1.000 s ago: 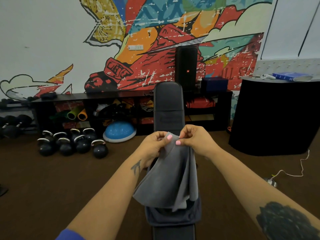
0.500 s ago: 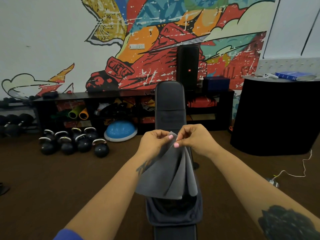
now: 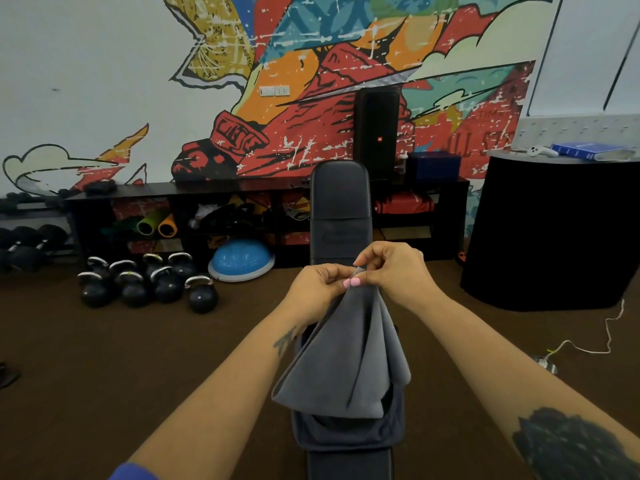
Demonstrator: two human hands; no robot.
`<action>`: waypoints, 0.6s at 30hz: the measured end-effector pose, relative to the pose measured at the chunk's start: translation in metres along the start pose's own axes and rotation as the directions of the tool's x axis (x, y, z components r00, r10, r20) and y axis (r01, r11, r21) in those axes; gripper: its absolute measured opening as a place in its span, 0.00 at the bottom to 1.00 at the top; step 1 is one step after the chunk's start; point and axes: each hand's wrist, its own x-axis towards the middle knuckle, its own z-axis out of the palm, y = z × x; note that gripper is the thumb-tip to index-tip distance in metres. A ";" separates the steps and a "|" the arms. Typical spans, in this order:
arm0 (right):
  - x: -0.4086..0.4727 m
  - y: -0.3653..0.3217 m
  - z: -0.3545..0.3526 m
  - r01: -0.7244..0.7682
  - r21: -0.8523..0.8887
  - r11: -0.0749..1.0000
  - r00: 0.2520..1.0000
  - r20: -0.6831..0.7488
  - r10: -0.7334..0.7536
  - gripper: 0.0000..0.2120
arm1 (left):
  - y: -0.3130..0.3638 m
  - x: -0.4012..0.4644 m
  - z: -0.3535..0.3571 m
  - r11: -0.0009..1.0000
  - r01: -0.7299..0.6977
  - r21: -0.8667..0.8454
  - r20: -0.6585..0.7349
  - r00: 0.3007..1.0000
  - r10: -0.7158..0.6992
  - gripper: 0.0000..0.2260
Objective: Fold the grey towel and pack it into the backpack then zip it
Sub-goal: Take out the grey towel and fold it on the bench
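The grey towel (image 3: pixel 346 362) hangs in loose folds in front of me, pinched at its top corners. My left hand (image 3: pixel 315 289) and my right hand (image 3: pixel 394 271) meet at that top edge, thumbs touching, both gripping the cloth. Below the towel lies the dark blue backpack (image 3: pixel 346 433) on the black bench (image 3: pixel 341 199), its mouth open upward. The towel's lower edge covers part of the backpack's opening.
Several kettlebells (image 3: pixel 149 282) and a blue balance dome (image 3: pixel 240 261) sit on the brown floor at left. A low black shelf (image 3: pixel 207 188) runs along the mural wall. A black counter (image 3: pixel 554 230) stands at right, with a white cable (image 3: pixel 588 344) on the floor.
My hands have drawn closer together at the towel's top edge, and the towel hangs in narrower folds over the backpack. The view has shifted slightly.
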 end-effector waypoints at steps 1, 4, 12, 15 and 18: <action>0.000 0.000 0.000 -0.001 -0.008 1.000 1.000 0.004 0.001 0.16 | 0.000 0.000 0.000 1.000 0.004 -0.007 0.010 1.000 -0.004 0.08; 0.001 0.001 -0.001 -0.005 -0.031 1.000 0.999 0.036 0.006 0.13 | -0.002 0.002 0.001 0.999 0.019 -0.035 0.034 0.999 -0.017 0.09; 0.001 0.000 -0.001 -0.034 -0.059 0.998 0.999 0.030 0.036 0.10 | -0.001 -0.001 0.000 0.999 0.041 -0.006 0.061 0.997 -0.041 0.11; 0.001 -0.006 -0.004 -0.015 -0.027 1.000 1.000 0.007 0.015 0.09 | -0.008 -0.004 0.000 0.975 0.010 0.223 0.065 0.998 -0.025 0.17; 0.002 -0.011 -0.011 -0.021 0.062 0.998 1.000 -0.009 0.022 0.09 | -0.019 -0.007 -0.008 0.894 0.002 0.447 0.086 0.995 -0.045 0.14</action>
